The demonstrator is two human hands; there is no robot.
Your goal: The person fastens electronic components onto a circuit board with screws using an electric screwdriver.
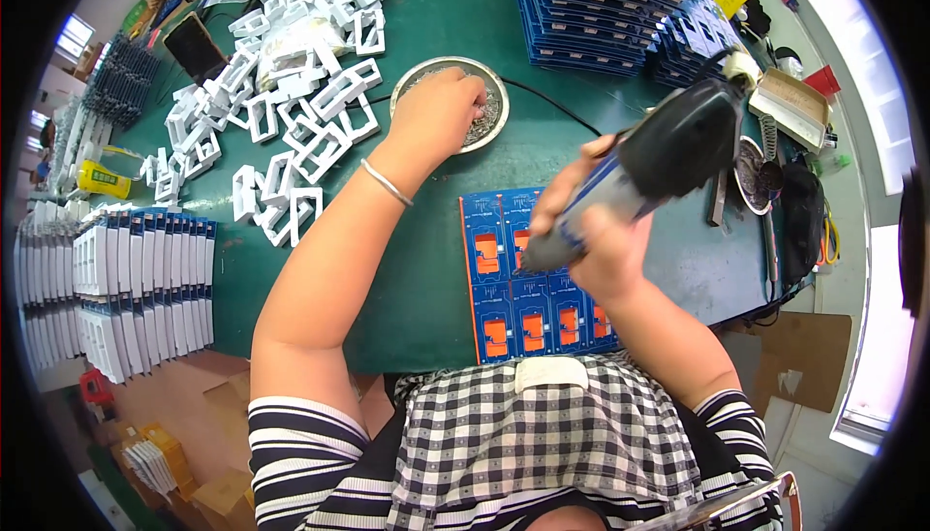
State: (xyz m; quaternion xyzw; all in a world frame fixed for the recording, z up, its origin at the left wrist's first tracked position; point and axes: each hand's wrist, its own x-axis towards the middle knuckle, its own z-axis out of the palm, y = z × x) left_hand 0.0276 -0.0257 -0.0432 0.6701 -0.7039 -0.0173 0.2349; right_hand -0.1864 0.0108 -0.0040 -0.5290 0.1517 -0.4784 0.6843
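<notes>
My left hand [441, 109] reaches into a round metal dish [423, 70] full of small metal pieces [491, 108] that look like screws. Its fingers are bent together over them; whether anything is pinched there is hidden. In my right hand [608, 245] is an electric screwdriver [668, 148], dark at the back and grey-blue towards the front, slightly blurred. The tool slants down to the left above a panel of blue circuit boards [499, 296]. Orange shows through the board cutouts. My right hand and the tool cover the panel's upper right part.
White plastic frames [281, 177] lie heaped at the left. Stacked blue boards [581, 22] stand at the back right, and stacked white-and-blue pieces [145, 279] at the near left. A cable [552, 100] crosses behind the dish. An open box [790, 109] sits at the right.
</notes>
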